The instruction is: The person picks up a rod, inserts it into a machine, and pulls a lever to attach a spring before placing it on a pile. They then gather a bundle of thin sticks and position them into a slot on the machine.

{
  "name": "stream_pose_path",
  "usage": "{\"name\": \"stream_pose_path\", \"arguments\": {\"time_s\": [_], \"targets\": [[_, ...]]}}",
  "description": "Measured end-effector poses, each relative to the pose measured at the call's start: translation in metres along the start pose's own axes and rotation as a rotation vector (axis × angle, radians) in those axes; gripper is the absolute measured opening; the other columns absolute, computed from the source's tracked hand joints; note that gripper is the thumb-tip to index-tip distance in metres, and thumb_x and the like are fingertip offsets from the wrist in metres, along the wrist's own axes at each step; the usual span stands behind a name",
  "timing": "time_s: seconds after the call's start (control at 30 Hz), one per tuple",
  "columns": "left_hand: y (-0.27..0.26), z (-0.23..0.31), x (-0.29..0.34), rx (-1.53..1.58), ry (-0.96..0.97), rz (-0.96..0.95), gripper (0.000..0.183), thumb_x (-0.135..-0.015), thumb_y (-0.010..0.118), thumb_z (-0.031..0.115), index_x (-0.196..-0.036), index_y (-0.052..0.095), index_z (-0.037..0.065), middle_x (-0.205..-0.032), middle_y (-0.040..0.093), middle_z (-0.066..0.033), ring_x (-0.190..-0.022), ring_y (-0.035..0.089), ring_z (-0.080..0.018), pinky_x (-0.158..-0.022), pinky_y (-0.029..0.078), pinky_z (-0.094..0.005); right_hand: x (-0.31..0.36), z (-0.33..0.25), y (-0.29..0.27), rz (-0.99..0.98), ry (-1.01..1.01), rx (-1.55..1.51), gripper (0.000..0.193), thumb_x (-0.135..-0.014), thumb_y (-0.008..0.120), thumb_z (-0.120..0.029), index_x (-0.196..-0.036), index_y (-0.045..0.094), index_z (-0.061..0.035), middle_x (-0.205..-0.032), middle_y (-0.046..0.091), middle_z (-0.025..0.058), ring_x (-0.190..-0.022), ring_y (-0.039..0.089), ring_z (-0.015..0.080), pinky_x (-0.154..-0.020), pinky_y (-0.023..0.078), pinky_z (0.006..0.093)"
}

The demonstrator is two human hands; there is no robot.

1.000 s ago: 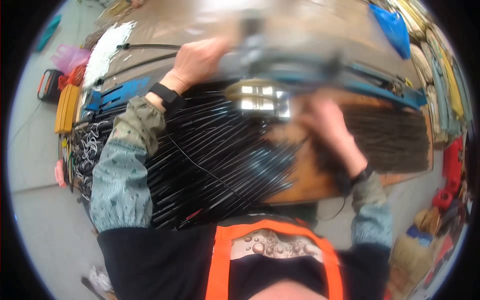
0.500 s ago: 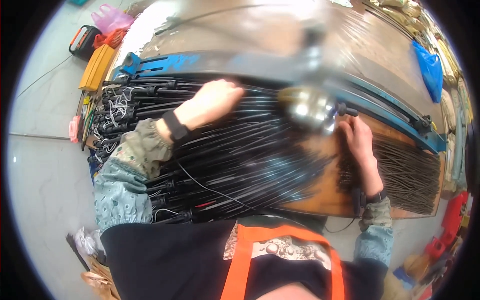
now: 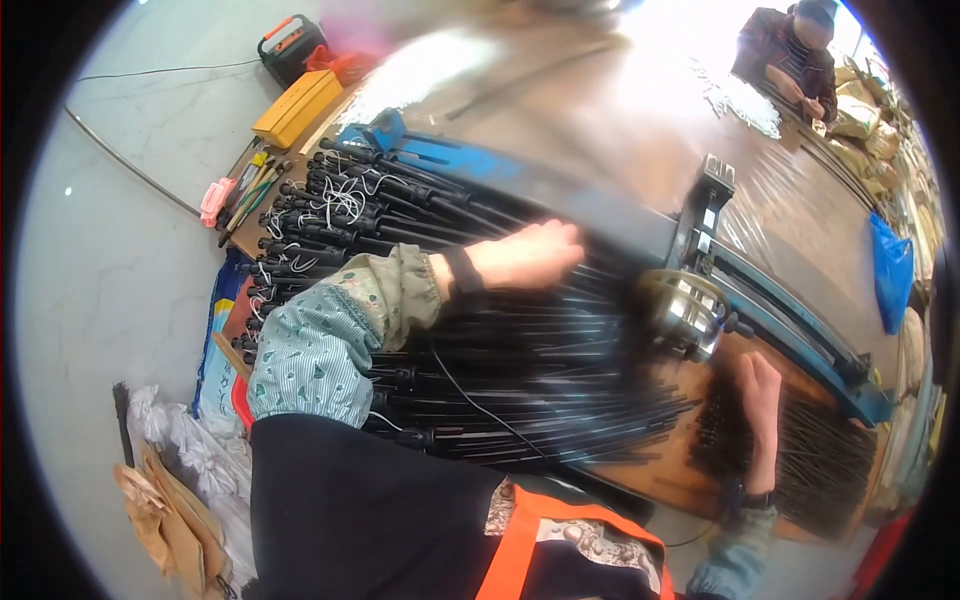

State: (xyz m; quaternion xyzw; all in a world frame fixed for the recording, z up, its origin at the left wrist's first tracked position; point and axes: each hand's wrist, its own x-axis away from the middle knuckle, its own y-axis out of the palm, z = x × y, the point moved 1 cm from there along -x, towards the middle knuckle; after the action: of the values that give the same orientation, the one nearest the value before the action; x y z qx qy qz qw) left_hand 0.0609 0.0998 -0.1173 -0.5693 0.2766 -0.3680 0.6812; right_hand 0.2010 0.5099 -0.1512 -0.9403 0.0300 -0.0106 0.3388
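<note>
My left hand is closed, its fingers curled, above a wide bed of long black rods. What it grips, if anything, is hidden. The rods have thicker black fittings at their left ends, with loose white cords. Right of that hand is a shiny rounded metal device with a small dark knob, mounted by a long blue metal rail. My right hand, slightly blurred, is below the knob and apart from it, over a pile of thin dark rods. Its fingers look closed; their contents cannot be made out.
A yellow box and a pink clip-like object lie at the table's left end. A blue bag hangs at the right, near stacked sacks. Another person sits at the far right. Brown paper lies lower left.
The view has swung, shifting the scene right and down and bringing a person into sight. My right hand has dropped away from the device's knob toward the thin rods; my left is nearer the device.
</note>
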Motion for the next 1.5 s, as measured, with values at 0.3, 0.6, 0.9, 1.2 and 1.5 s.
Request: {"name": "stream_pose_path", "arguments": {"time_s": [0.3, 0.6, 0.9, 1.2, 1.5], "targets": [[0.006, -0.003, 0.007, 0.031, 0.077, 0.039, 0.023, -0.087, 0.058, 0.011, -0.108, 0.058, 0.004, -0.095, 0.054, -0.0151, -0.087, 0.057, -0.0328, -0.071, 0.050, -0.0425, 0.009, -0.006, 0.006, 0.002, 0.012, -0.159, 0.027, -0.098, 0.058, -0.023, -0.086, 0.064, 0.0002, -0.064, 0.052, -0.0028, -0.060, 0.048, 0.0054, -0.055, 0.038, 0.0226], [-0.025, 0.066, 0.004, -0.116, 0.139, -0.040, 0.039, -0.090, 0.057, 0.022, -0.129, 0.057, 0.022, -0.075, 0.063, -0.0096, -0.063, 0.064, -0.0302, -0.052, 0.051, -0.0437, 0.015, 0.010, 0.001, -0.056, -0.153, -0.108, 0.018, -0.087, 0.069, -0.019, -0.087, 0.070, -0.0008, -0.067, 0.063, 0.0037, -0.060, 0.055, 0.0101, -0.057, 0.044, 0.0282], [0.002, 0.191, -0.051, 0.020, 0.184, -0.029, 0.037, -0.096, 0.054, 0.028, -0.131, 0.055, 0.015, -0.073, 0.066, -0.0115, -0.057, 0.065, -0.0305, -0.047, 0.050, -0.0426, 0.070, -0.003, -0.006, 0.031, -0.409, -0.068, 0.014, -0.082, 0.072, -0.017, -0.090, 0.074, -0.0057, -0.068, 0.062, 0.0072, -0.066, 0.055, 0.0220, -0.065, 0.045, 0.0321], [-0.004, 0.211, -0.073, 0.097, 0.210, -0.192, 0.031, -0.097, 0.052, 0.030, -0.121, 0.060, 0.011, -0.077, 0.067, -0.0148, -0.064, 0.065, -0.0371, -0.056, 0.052, -0.0480, 0.106, -0.006, -0.004, 0.231, -0.399, -0.058, 0.034, -0.081, 0.070, -0.010, -0.114, 0.068, -0.0036, -0.070, 0.059, 0.0066, -0.069, 0.053, 0.0232, -0.067, 0.043, 0.0338], [-0.034, 0.243, -0.106, -0.038, 0.169, -0.248, 0.018, -0.093, 0.054, 0.019, -0.102, 0.054, 0.004, -0.076, 0.064, -0.0223, -0.072, 0.065, -0.0393, -0.059, 0.050, -0.0505, 0.082, -0.015, -0.020, 0.366, -0.702, 0.439, 0.062, -0.073, 0.064, -0.009, -0.135, 0.055, -0.0073, -0.090, 0.066, 0.0102, -0.079, 0.062, 0.0258, -0.067, 0.054, 0.0358]]}}
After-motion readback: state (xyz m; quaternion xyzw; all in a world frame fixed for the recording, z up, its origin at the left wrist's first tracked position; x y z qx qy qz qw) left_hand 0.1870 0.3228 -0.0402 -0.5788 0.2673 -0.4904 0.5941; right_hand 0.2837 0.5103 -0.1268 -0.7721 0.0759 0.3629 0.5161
